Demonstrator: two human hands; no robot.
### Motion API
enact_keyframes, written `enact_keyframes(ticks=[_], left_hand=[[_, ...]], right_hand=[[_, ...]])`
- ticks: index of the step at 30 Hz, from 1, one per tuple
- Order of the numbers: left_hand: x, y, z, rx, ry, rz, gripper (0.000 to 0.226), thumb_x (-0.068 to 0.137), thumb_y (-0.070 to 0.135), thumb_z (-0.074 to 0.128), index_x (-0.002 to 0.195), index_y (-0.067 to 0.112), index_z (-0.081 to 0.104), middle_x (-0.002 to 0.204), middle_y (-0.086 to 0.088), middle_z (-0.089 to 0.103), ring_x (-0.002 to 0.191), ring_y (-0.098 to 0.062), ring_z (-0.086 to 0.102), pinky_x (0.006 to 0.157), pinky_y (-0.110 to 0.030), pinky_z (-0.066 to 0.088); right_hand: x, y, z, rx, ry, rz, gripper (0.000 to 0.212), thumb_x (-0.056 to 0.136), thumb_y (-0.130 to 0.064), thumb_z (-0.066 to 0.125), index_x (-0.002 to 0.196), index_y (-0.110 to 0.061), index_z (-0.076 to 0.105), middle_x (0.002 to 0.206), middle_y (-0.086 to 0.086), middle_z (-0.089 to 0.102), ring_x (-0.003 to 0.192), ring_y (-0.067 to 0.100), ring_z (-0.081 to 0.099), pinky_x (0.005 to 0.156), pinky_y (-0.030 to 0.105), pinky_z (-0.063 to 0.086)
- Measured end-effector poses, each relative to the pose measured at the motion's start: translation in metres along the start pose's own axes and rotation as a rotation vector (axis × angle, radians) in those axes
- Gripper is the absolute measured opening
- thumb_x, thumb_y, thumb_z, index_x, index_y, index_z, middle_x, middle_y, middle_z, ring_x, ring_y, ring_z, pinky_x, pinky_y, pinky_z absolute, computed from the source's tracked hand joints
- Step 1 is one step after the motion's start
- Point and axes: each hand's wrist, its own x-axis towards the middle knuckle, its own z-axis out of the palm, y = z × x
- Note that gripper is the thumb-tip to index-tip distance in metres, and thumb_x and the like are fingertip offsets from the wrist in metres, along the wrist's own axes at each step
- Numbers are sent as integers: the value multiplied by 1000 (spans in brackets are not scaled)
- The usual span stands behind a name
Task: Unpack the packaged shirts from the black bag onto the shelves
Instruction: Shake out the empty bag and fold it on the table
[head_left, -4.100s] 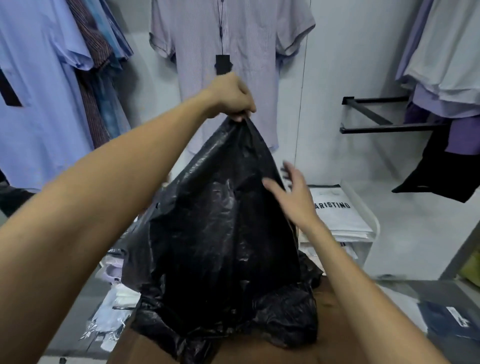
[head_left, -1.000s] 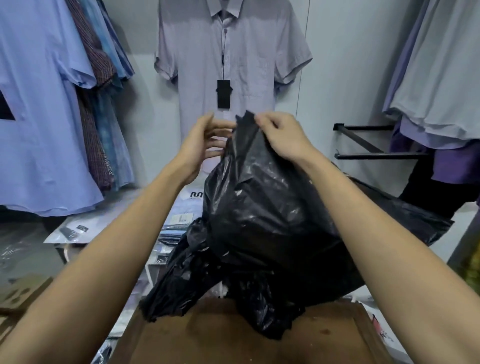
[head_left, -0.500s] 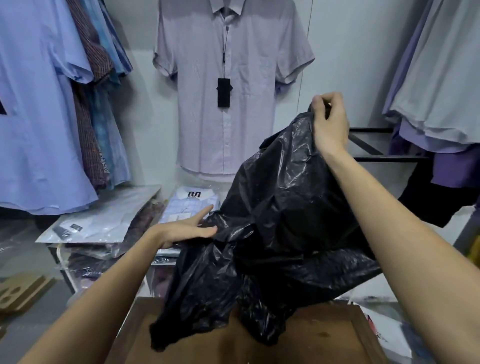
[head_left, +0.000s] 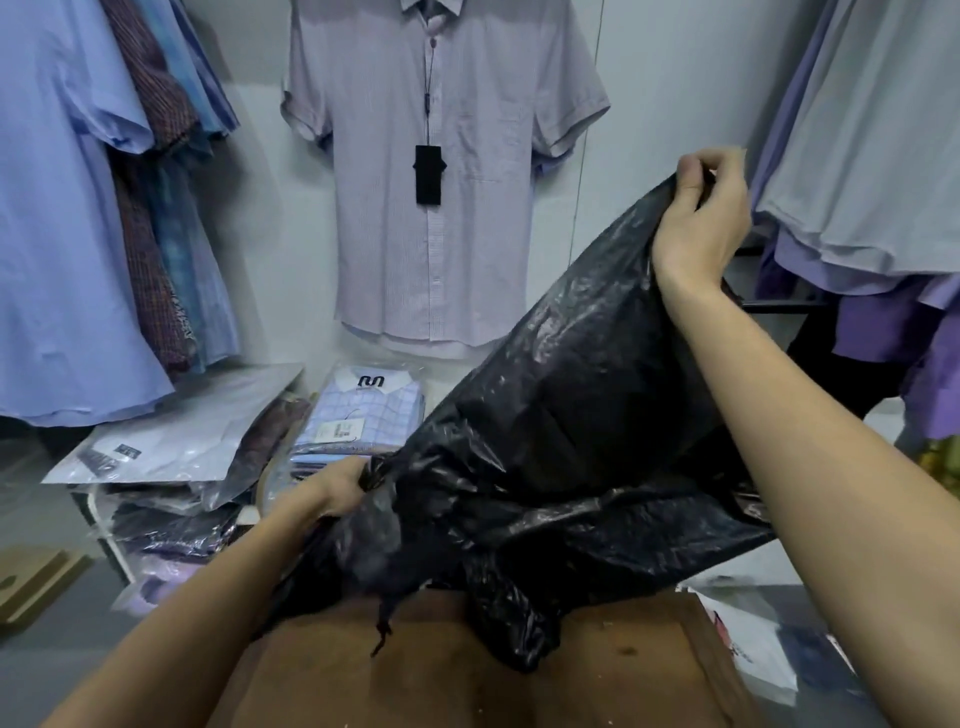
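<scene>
Our right hand (head_left: 698, 218) pinches the black bag (head_left: 561, 457) high; our left hand (head_left: 340, 488) grips its lower edge. We should spread the mouth wide.

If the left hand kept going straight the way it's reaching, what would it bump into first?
The left hand grips the crinkled black plastic bag and points forward. Going on, it would probably first meet the folded checked shirt in clear packaging just beyond, though depth is hard to judge.
</scene>
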Motion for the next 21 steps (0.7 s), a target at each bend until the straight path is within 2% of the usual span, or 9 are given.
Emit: enact_keyframes(ticks=[2, 5, 7, 9, 10, 13, 16, 19, 21], left_hand=[[1, -2, 1, 115, 116, -87, 27, 104, 14, 53, 127, 4, 62, 139, -20, 59, 128, -29, 56, 98, -35, 40], [4, -15, 4, 37, 195, -179, 47, 95, 33, 64, 135, 10, 59, 135, -21, 63, 122, -34, 60, 98, -37, 46], [18, -49, 6, -214, 167, -265, 98, 61, 61, 81, 143, 16, 51, 134, -16, 64, 118, -31, 63, 103, -42, 49], [34, -85, 14, -494, 169, -358, 161, 25, 74, 89, 160, 17, 21, 152, -17, 47, 132, -34, 54, 112, -49, 42], [25, -82, 14, -554, 168, -377, 171, 22, 79, 88, 162, 19, 10, 159, -15, 37, 139, -35, 47, 115, -51, 38], [-8, -41, 12, -500, 161, -278, 158, 35, 92, 75, 162, 32, 2, 166, -6, 25, 148, -32, 34, 118, -46, 33], [-28, -8, 25, -470, 3, 26, 137, 48, 88, 74, 158, 51, 0, 161, 6, 24, 152, -21, 26, 116, -39, 33], [-33, 10, 53, -557, -10, 261, 122, 64, 47, 91, 158, 47, 14, 158, 9, 36, 141, -1, 42, 115, -29, 37], [-32, 15, 70, -454, 11, 357, 115, 66, 17, 91, 154, 49, 24, 140, 14, 53, 116, 5, 58, 100, -18, 45]], right_hand=[[3, -1, -6, 40, 9, 26, 21, 104, -27, 47, 102, -10, 60, 88, -13, 58, 82, 8, 49, 69, 12, 34], [0, 0, -11, 41, -91, 62, 16, 107, -34, 44, 104, -20, 53, 89, -15, 56, 84, 9, 50, 74, 16, 37], [0, 1, -15, 31, -185, 119, 29, 108, -42, 42, 112, -17, 55, 100, -10, 58, 96, 12, 55, 79, 22, 37], [5, 3, -21, -30, -309, 175, 48, 107, -53, 35, 122, -13, 59, 113, -4, 62, 112, 19, 58, 87, 28, 37], [8, 4, -23, -71, -386, 191, 54, 107, -54, 31, 122, -12, 61, 120, 2, 65, 118, 24, 58, 90, 31, 39], [9, 10, -17, -208, -550, 103, 49, 108, -46, 28, 97, -10, 60, 107, 13, 65, 109, 32, 60, 82, 35, 36], [3, 11, -7, -137, -486, 107, 44, 107, -46, 33, 100, -11, 58, 98, 3, 60, 96, 22, 55, 78, 33, 36], [-6, 4, 3, -93, -390, 67, 28, 110, -35, 38, 102, -12, 52, 100, 2, 57, 95, 18, 50, 79, 32, 34], [-10, -4, 7, -91, -336, 3, 22, 110, -31, 39, 97, -14, 46, 97, 2, 55, 91, 19, 48, 74, 28, 28]])
